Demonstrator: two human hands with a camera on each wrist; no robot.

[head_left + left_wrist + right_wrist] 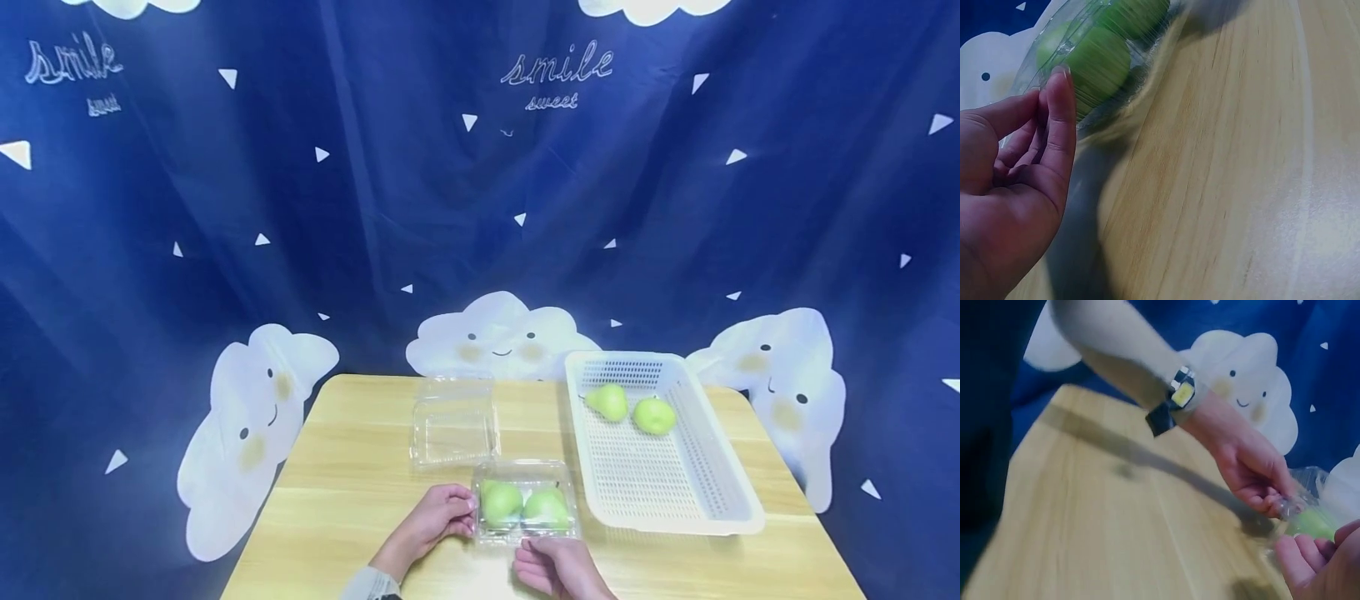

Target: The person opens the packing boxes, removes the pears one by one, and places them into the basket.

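Observation:
A clear plastic clamshell box (528, 465) lies at the front middle of the table, its clear plastic covering two green pears side by side, a left pear (501, 503) and a right pear (546, 508). At the box's left edge, my left hand (444, 512) pinches the rim between thumb and fingertips; the left wrist view shows this pinch close up beside the pears (1100, 65). My right hand (558, 568) grips the front edge near its middle, thumb on top and the other fingers curled below. The right wrist view shows both hands at the box.
Behind the box stands another clear plastic container (453, 429), with nothing in it. To the right, a white perforated basket (723, 500) holds two more pears, one on its side (611, 402) and one beside it (654, 416). A blue cloud-print curtain (450, 208) hangs behind the wooden table (337, 483).

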